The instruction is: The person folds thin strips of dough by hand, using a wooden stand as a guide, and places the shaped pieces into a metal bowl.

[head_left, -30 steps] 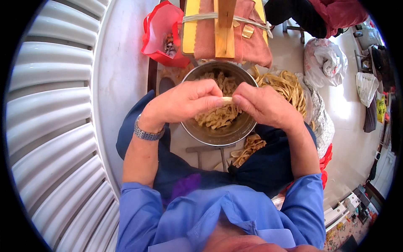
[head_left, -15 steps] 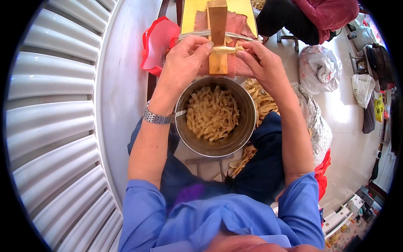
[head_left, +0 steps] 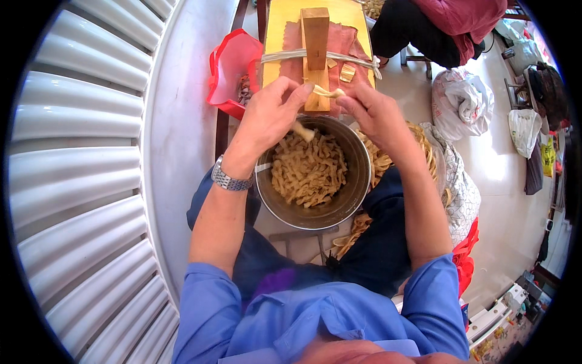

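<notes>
Between my hands a narrow pale yellow strip (head_left: 326, 92) is stretched, twisted and slightly slack, just in front of an upright wooden post (head_left: 315, 39). My left hand (head_left: 274, 114) pinches one end between thumb and fingers. At the other end my right hand (head_left: 377, 114) is closed on it, near a small thicker bit. Below my left palm a short pale piece (head_left: 303, 131) shows over the pot; whether the hand touches it, I cannot tell. The round metal pot (head_left: 362, 193) stands between my knees, with many short, pale, knotted-looking pieces (head_left: 309, 167) inside.
The post rises from a yellow board (head_left: 280, 15) with pink cloth (head_left: 348, 45) and a white cord (head_left: 285, 55). A red-edged bag (head_left: 227, 76) stands left. Long yellowish strips (head_left: 424, 145) lie right of the pot. A white radiator (head_left: 79, 158) lines the left; another person (head_left: 418, 33) sits ahead right.
Both hands have come nearer to me, bringing the strip from across the post to in front of it. The strip now looks twisted, and a short piece appears below my left palm.
</notes>
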A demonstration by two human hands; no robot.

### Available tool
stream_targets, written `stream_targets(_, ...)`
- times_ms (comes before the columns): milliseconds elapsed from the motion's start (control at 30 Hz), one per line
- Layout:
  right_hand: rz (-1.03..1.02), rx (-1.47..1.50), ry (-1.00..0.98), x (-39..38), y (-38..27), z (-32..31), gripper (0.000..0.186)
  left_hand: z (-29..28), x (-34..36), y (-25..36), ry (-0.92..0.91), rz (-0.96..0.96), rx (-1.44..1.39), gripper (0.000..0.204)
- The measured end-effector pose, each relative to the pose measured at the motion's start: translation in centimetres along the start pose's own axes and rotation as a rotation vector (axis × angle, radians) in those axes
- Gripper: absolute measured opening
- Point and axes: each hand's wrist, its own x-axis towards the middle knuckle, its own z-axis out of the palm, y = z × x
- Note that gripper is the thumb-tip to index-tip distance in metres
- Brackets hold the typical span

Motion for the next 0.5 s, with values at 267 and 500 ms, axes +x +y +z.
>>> stream_targets(267,-0.328,0.000,0.092,0.2,-1.2,0.7,0.018,0.1,-0.5,0.4,-0.092,0.203,-0.274,0.025)
stream_targets(500,-0.280,-0.212,0.193,2.0,1.5,0.4,0.020,-0.4,1.9,-0.4,0.127,0.157,-0.236,0.023)
